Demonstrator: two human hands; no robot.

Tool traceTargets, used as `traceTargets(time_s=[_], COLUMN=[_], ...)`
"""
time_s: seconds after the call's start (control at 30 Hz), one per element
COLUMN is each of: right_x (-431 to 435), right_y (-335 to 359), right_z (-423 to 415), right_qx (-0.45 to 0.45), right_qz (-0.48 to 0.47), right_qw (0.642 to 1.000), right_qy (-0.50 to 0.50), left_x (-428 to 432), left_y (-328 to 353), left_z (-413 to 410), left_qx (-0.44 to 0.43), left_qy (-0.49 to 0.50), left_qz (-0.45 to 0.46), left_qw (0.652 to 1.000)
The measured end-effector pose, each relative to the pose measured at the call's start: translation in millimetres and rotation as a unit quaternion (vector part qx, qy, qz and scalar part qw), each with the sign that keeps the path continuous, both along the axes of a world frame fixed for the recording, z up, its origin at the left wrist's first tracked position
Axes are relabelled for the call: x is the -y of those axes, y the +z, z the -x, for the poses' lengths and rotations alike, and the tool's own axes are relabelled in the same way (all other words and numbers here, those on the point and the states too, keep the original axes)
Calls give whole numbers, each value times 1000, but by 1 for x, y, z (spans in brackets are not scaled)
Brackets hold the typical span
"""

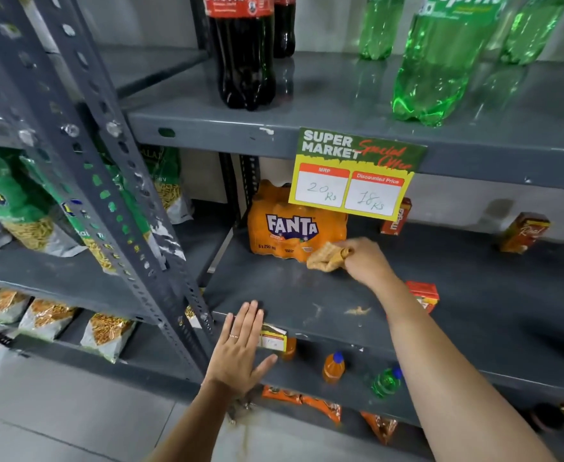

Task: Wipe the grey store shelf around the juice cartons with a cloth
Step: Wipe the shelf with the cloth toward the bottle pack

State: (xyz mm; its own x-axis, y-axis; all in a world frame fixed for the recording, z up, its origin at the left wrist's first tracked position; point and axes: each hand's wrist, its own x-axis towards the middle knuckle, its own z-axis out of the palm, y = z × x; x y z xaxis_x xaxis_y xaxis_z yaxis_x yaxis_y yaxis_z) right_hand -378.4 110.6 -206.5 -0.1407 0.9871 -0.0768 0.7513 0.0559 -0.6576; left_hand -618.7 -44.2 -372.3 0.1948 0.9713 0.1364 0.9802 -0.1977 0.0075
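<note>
you are facing the grey shelf (pixel 307 295), a wide metal board sitting at the middle level of the rack, with a dusty scuffed patch showing near its front edge. at its far left the orange fanta pack (pixel 293 228) is standing against the back, partly hidden by a yellow and green price sign (pixel 353 175) hanging from the board above. juice cartons are standing well apart along the right side: one (pixel 396 218) at the far back just right of the sign, one (pixel 525 232) farther right, and one (pixel 423 293) near the front, partly behind your forearm. your right hand (pixel 365 258) is closing around a bunched tan cloth (pixel 327 256), pressing it on the board just in front of the fanta pack. your left hand (pixel 240 348) is lying flat and spread, fingers on the near front edge, holding nothing.
</note>
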Motion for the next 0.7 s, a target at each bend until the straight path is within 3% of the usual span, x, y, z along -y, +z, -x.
traceTargets(time_s=[0.1, 0.2, 0.37, 0.47, 0.63, 0.7], right_x=[15, 51, 127, 122, 55, 39], right_y=[-37, -61, -55, -33, -7, -17], right_z=[14, 25, 11, -4, -6, -6], right_qx=[132, 218, 140, 101, 57, 70], right_qz=[69, 28, 48, 87, -30, -18], right_qw=[987, 967, 970, 982, 998, 997], right_qy=[66, 131, 193, 130, 9, 6], left_x=[0, -2, -1, -1, -1, -2], left_y=[-2, -2, -4, -3, -3, -2], left_z=[-1, -1, 1, 1, 0, 0], left_qx=[4, 4, 18, 10, -4, -2], left_qy=[4, 7, -13, -11, 3, 2], left_qz=[4, 7, 0, 3, 18, 22], left_qw=[1000, 1000, 1000, 1000, 1000, 1000])
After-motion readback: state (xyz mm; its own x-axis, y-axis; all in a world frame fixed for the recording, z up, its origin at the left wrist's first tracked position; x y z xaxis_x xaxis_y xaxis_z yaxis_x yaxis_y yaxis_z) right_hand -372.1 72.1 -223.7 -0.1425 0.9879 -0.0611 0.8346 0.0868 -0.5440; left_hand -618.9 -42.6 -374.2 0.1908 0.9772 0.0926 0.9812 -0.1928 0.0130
